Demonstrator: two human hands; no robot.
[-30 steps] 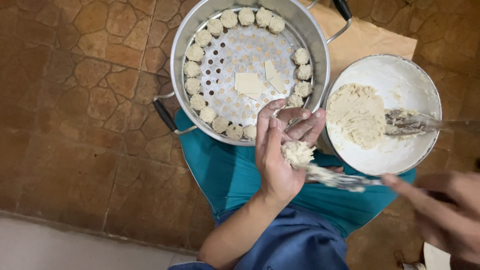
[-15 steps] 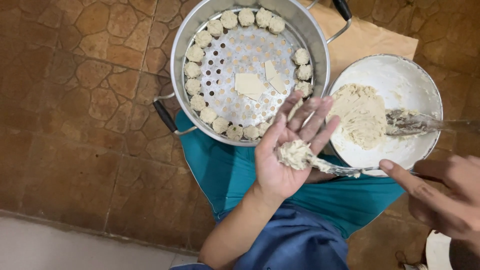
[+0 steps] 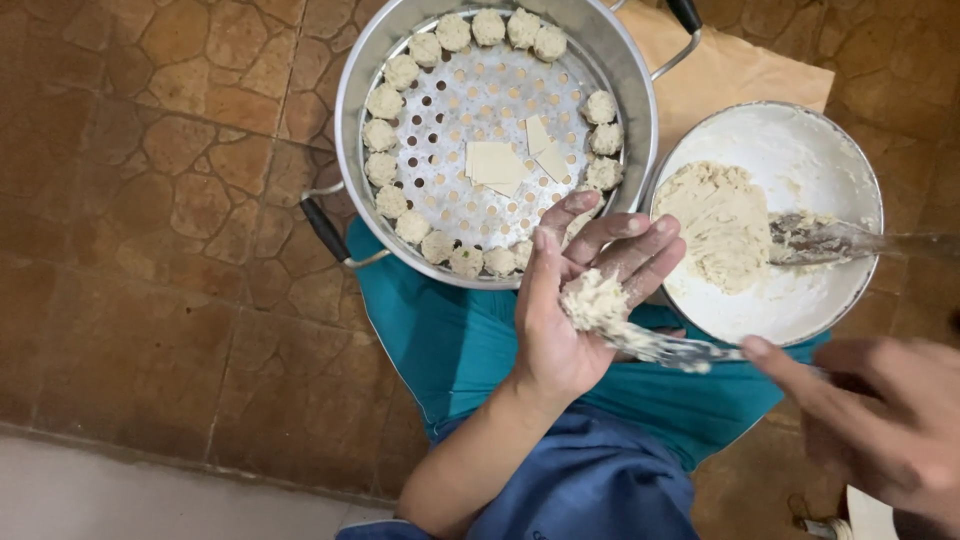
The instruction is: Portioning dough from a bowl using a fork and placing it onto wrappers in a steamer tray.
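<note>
A lump of pale filling point(image 3: 592, 298) lies on the fingers of the left hand point(image 3: 575, 310), which is open flat with the palm up. A smeared utensil point(image 3: 668, 349) touches the lump; its long axis runs from the lump toward the right hand point(image 3: 880, 420), which grips its handle with closed fingers. Above the left hand stands the steamer pot point(image 3: 640, 90) with dumplings point(image 3: 400, 72); beside the fingertips is the white bowl point(image 3: 800, 150).

Brown, irregular stone-pattern floor tiles point(image 3: 150, 200) cover the ground under even light; a pale strip point(image 3: 120, 500) borders the lower-left edge.
</note>
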